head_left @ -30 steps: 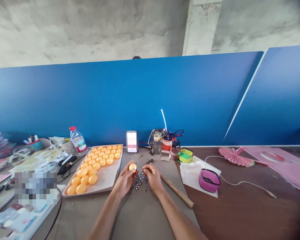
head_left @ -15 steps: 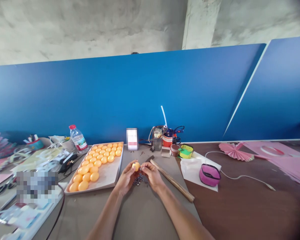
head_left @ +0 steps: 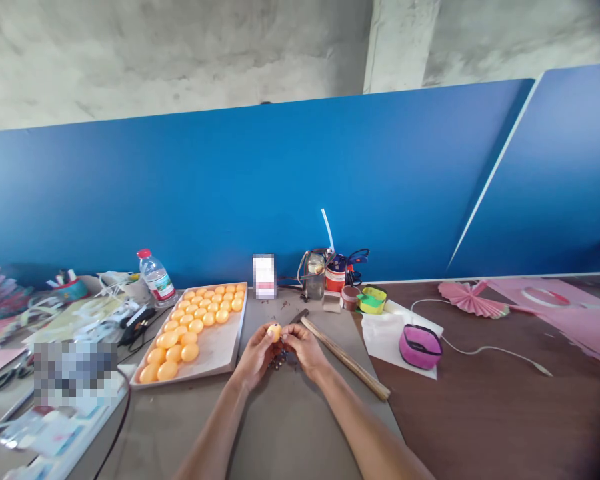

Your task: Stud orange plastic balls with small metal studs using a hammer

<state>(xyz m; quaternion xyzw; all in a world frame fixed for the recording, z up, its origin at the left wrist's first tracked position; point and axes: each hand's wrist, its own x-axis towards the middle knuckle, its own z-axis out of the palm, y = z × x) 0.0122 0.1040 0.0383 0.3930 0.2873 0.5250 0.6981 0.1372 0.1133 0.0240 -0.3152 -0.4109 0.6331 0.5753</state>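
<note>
Between the fingers of my left hand (head_left: 256, 353) is an orange ping-pong ball (head_left: 275, 333), with a small dark mark near its top. My right hand (head_left: 304, 348) is pinched close against the ball's right side; whatever its fingertips hold is too small to make out. Under both hands lies a pile of small dark metal pieces (head_left: 279, 362), partly covered by my fingers. A hammer (head_left: 347, 360) with a wooden handle rests just right of my right hand. To the left, a white tray (head_left: 215, 353) carries rows of similar orange balls (head_left: 195, 325).
A capped plastic bottle (head_left: 157, 277) stands behind the tray. At the back are a glass jar (head_left: 315, 279), a red cup (head_left: 335, 279) and a green-yellow container (head_left: 372, 299). A purple container (head_left: 420, 347) sits on white paper at right. Scissors (head_left: 11, 373) and cables clutter the left.
The ball has shifted slightly right and turned a little in my left hand. My right fingertips stay beside it. The rest of the table looks the same.
</note>
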